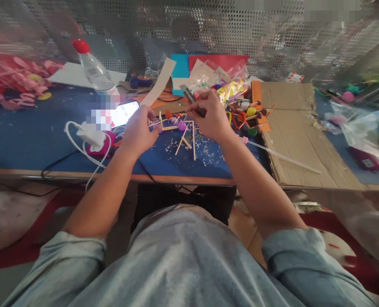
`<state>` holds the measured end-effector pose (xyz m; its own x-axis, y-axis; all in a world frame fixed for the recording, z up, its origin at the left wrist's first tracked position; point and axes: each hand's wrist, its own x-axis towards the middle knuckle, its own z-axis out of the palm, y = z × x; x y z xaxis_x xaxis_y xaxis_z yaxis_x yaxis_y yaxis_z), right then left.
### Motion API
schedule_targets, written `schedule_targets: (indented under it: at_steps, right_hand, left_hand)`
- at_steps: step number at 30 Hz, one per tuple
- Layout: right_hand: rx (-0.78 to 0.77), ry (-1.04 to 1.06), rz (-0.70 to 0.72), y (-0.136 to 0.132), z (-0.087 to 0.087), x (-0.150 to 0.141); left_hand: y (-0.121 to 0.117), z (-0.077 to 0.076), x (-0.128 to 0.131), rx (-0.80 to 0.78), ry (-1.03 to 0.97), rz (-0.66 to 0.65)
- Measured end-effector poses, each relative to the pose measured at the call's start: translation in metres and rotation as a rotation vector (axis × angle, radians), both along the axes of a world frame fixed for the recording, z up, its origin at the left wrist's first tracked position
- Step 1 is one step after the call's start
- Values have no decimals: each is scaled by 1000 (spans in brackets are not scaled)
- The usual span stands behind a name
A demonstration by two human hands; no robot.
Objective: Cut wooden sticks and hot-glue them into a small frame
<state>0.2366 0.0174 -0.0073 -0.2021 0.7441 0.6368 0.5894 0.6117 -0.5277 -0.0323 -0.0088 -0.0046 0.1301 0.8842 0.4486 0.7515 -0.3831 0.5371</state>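
I had the right hand (pixel 210 113) closed around a grey cutter-like tool (pixel 192 101), its long end tilted far and left. The left hand (pixel 140 130) was curled, thumb and fingers just beside a small purple piece (pixel 158 128); I could not tell whether it gripped it. Between the hands and a little nearer, thin wooden sticks (pixel 193 143) lay crossed around a purple lump (pixel 182 125), with pale shavings (pixel 205 157) scattered nearby.

A strip of blue tabletop (pixel 164 164) separated the sticks from the brown near edge (pixel 196 179) — my working room on that side. Left was tighter: the lit phone (pixel 125 111) sat just beside the left hand, with the white charger (pixel 95 138) and its looping cable nearer the edge. On the right, colourful pieces (pixel 240 119) crowded up to flat cardboard (pixel 298 128), which reached the near edge; a thin clear rod (pixel 285 157) crossed it. A mesh screen (pixel 128 40) bounded the far side.
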Motion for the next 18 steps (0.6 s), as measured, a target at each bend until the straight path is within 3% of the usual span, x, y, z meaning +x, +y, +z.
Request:
schedule_targets:
  at_steps: [3, 6, 11, 18]
  right_hand:
    - [15, -58, -24, 37, -7, -11]
    - [-46, -82, -34, 50, -19, -23]
    - [-36, -130, -30, 47, -28, -28]
    - [-71, -68, -48, 50, -24, -22]
  left_hand:
    - [30, -10, -19, -165, 73, 3]
    - [45, -24, -25, -238, 79, -85]
    - [49, -38, -22, -294, 34, -182]
    - [44, -35, -17, -324, -94, -285]
